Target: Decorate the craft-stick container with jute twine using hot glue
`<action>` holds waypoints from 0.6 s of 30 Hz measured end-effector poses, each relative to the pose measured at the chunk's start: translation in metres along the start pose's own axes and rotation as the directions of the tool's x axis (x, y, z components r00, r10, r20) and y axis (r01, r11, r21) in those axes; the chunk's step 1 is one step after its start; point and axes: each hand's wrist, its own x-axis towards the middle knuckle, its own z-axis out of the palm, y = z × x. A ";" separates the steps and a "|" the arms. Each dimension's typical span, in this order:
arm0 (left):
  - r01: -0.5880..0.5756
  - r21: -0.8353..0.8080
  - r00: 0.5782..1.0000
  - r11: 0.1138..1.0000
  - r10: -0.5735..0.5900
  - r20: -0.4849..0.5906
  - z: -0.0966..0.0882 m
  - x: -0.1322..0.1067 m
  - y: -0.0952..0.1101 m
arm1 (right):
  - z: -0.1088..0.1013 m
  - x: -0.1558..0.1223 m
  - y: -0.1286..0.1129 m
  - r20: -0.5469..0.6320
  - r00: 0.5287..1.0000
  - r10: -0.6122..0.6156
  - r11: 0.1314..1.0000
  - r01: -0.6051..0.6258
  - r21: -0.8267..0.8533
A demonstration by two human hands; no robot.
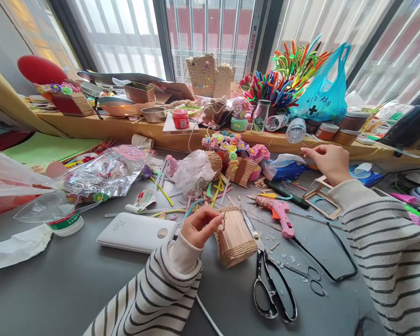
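A small cup covered in wooden craft sticks (236, 233) lies tilted on the grey table, with twine (240, 253) wrapped round its base. My left hand (200, 227) is closed in a pinch on twine at the cup's upper end. My right hand (331, 163) is raised at the right, thumb and forefinger pressed together. What they hold, if anything, is too thin to make out. Black-handled scissors (266, 275) lie beside the cup. Farther right are a pink glue gun (278, 212) and small metal scissors (308, 275).
A white power bank (133, 233) lies left of my left hand. Behind the cup are a ball of twine (214, 164) and crocheted flowers (227, 142). A blue tissue pack (285, 167) and a small wooden frame (324, 200) are near my right arm. Jars and pipe cleaners (276, 88) line the ledge.
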 end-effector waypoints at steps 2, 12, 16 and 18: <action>0.008 -0.005 1.000 1.000 -0.008 -0.002 0.000 0.000 0.000 | -0.008 -0.001 0.012 0.016 0.999 -0.051 0.999 0.051 -0.017; -0.032 0.017 0.999 0.999 0.032 -0.020 0.003 0.000 0.000 | -0.039 -0.014 -0.096 0.342 0.846 -0.409 0.912 0.389 0.130; -0.065 0.066 0.998 0.996 0.065 -0.003 0.002 0.000 0.000 | -0.040 -0.027 -0.159 0.451 0.681 -0.578 0.813 0.433 0.389; -0.103 0.115 0.994 0.988 0.098 0.049 0.000 0.000 0.000 | -0.035 -0.031 -0.173 0.504 0.587 -0.634 0.774 0.476 0.418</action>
